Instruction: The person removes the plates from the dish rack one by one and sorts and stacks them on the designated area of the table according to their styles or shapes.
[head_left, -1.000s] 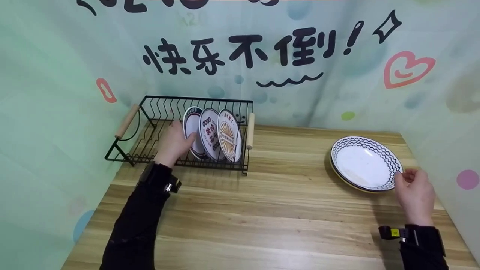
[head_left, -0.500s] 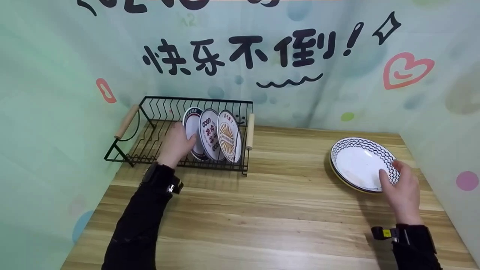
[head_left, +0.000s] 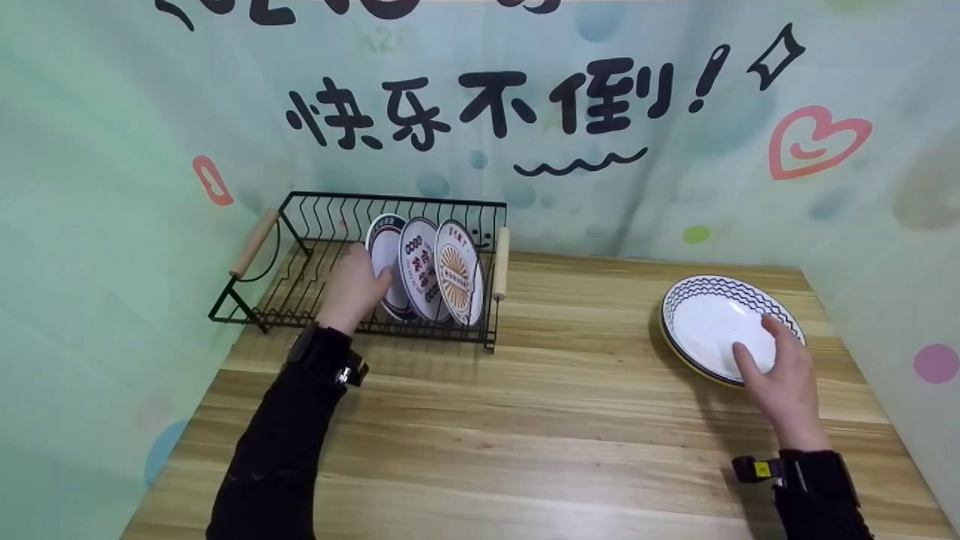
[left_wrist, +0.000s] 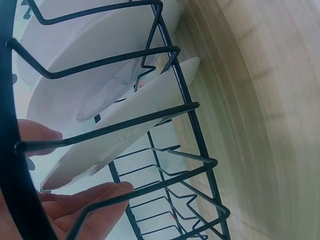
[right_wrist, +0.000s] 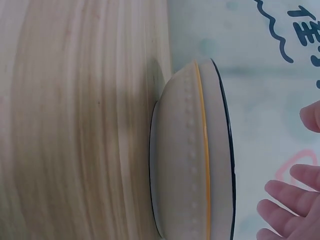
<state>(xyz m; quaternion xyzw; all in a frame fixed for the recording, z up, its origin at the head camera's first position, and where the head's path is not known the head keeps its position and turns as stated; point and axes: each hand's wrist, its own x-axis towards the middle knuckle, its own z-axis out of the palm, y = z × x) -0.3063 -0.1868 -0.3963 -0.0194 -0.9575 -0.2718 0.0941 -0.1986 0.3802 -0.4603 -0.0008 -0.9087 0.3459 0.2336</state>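
1. The right hand point(head_left: 780, 379) lies over the near edge of the stacked plates point(head_left: 712, 319), its fingers point(right_wrist: 287, 197) relaxed and apart, gripping nothing.
2. These plates sit on the worktop point(head_left: 562, 420) at the right.
3. Farther left, the left hand point(head_left: 349, 289) touches the leftmost upright plate point(head_left: 384, 259) with straight fingers.
4. This plate stands in the black wire rack point(head_left: 300, 225).
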